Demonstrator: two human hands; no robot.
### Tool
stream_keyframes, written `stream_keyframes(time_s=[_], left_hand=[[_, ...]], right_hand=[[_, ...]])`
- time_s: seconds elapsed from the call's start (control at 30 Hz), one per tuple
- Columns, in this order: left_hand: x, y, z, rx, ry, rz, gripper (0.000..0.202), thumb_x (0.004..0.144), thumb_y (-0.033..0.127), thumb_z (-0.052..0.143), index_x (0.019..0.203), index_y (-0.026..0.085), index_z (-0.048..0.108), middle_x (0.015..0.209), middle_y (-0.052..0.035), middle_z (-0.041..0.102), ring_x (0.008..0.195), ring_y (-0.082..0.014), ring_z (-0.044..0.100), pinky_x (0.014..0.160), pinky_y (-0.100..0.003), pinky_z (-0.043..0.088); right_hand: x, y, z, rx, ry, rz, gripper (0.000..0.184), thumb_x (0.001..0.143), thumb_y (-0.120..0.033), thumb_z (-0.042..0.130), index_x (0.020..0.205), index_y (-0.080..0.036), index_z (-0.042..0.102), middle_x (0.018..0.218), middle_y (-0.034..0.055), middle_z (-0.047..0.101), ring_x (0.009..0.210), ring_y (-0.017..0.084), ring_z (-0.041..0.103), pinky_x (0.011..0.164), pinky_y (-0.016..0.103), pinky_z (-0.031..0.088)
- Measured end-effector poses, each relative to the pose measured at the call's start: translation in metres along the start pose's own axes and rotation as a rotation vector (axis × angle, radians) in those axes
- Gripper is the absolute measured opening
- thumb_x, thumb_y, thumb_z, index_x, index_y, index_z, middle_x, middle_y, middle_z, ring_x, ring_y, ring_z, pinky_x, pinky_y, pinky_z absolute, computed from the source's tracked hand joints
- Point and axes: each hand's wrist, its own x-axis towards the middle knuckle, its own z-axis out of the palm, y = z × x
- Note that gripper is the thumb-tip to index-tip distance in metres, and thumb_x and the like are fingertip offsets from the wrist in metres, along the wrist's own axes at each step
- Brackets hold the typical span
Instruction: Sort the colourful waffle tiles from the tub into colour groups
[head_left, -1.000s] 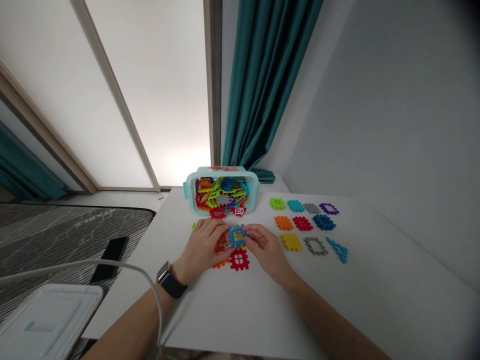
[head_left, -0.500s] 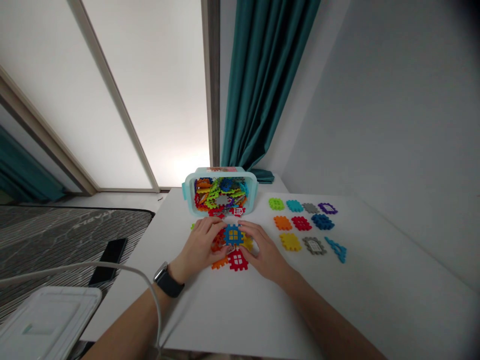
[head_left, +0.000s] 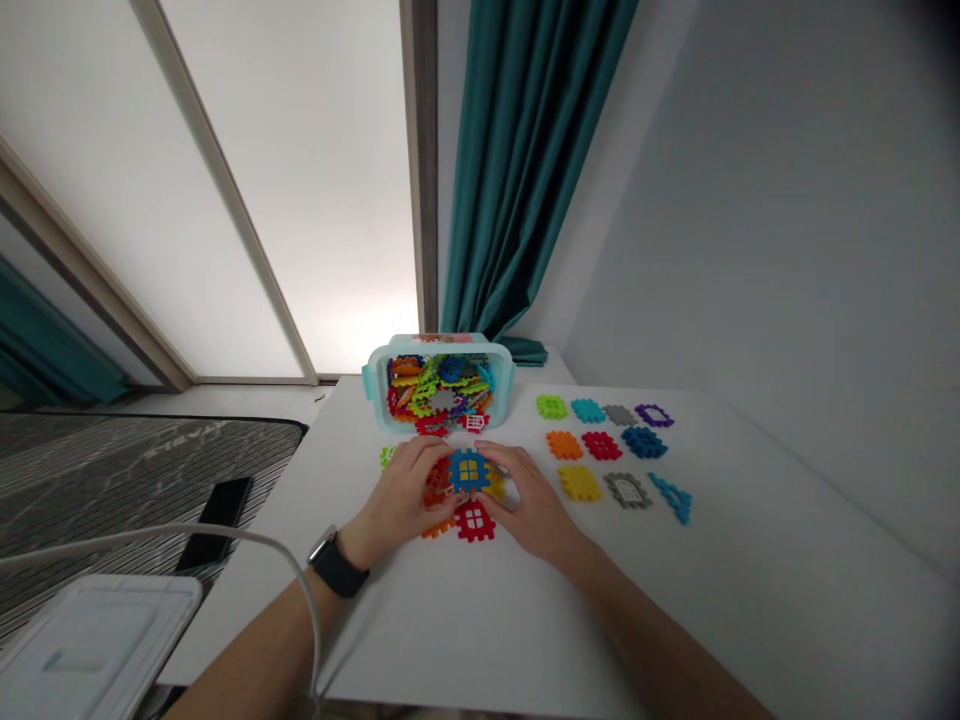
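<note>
Between my two hands is a blue interlocking building piece [head_left: 469, 471] with a window cut-out and notched edges. My left hand [head_left: 411, 485] is closed on its left side, fingertips at the top corner and thumb low. From the right, my right hand [head_left: 531, 500] grips the same piece between fingers and thumb. Yellow shows through the window. Below it lies a red window piece [head_left: 475, 521] on the table, with an orange piece [head_left: 439, 528] beside it, partly under my left hand. An orange-red piece [head_left: 437, 482] and a yellow piece [head_left: 495, 484] show around the blue one, partly hidden.
A pale teal tub [head_left: 504, 378] of mixed pieces lies on its side behind my hands. Rows of loose pieces, including a yellow square [head_left: 580, 483], lie on the white table [head_left: 480, 630] to the right. A white cable [head_left: 289, 556] crosses my left forearm.
The blue piece has shifted and turned very slightly between my fingers. Both hands stay in nearly the same place, and the other pieces lie as before.
</note>
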Motion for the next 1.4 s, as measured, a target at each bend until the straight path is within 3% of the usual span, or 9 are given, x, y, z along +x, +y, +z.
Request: stream_keyframes(time_s=[0.37,0.6,1.0,1.23,1.4], left_hand=[[0.001,0.001,0.001,-0.060,0.038,-0.024,0.042,0.084,0.027,0.072,0.122,0.021,0.055,0.121,-0.0113,0.061,0.110,-0.0259,0.060,0.094,-0.042,0.051],[0.001,0.003,0.001,-0.127,0.037,-0.035,0.043,0.087,0.027,0.070,0.126,0.023,0.053,0.122,-0.0114,0.060,0.111,-0.0257,0.059,0.096,-0.043,0.051],[0.004,0.007,-0.002,-0.350,-0.017,-0.137,0.046,0.088,0.026,0.070,0.130,0.026,0.053,0.122,-0.0088,0.059,0.110,-0.0242,0.058,0.097,-0.042,0.049],[0.003,0.010,-0.001,-0.402,-0.029,-0.187,0.045,0.088,0.025,0.070,0.130,0.026,0.054,0.121,-0.0089,0.060,0.106,-0.0236,0.060,0.096,-0.042,0.050],[0.003,0.008,-0.003,-0.367,0.009,-0.084,0.042,0.091,0.024,0.064,0.132,0.026,0.055,0.130,-0.0111,0.059,0.118,-0.0256,0.057,0.103,-0.045,0.048]], right_hand=[[0.000,0.002,-0.002,-0.134,0.036,-0.142,0.049,0.093,-0.019,0.062,0.138,-0.027,0.044,0.138,0.0116,0.061,0.124,0.027,0.058,0.102,0.050,0.051],[0.001,-0.003,-0.003,-0.127,0.079,-0.135,0.047,0.092,-0.020,0.063,0.135,-0.026,0.046,0.136,0.0131,0.062,0.122,0.027,0.060,0.099,0.049,0.052],[0.001,-0.005,-0.004,-0.185,0.132,-0.175,0.019,0.093,-0.021,0.062,0.111,-0.024,0.060,0.130,0.0133,0.064,0.116,0.026,0.062,0.096,0.045,0.053],[0.002,-0.008,-0.006,-0.139,0.119,-0.142,0.015,0.092,-0.021,0.062,0.107,-0.024,0.062,0.131,0.0129,0.063,0.117,0.025,0.061,0.097,0.043,0.052],[0.002,-0.011,-0.004,0.040,0.127,0.025,0.016,0.090,-0.024,0.064,0.106,-0.025,0.061,0.127,0.0118,0.064,0.119,0.025,0.061,0.099,0.043,0.051]])
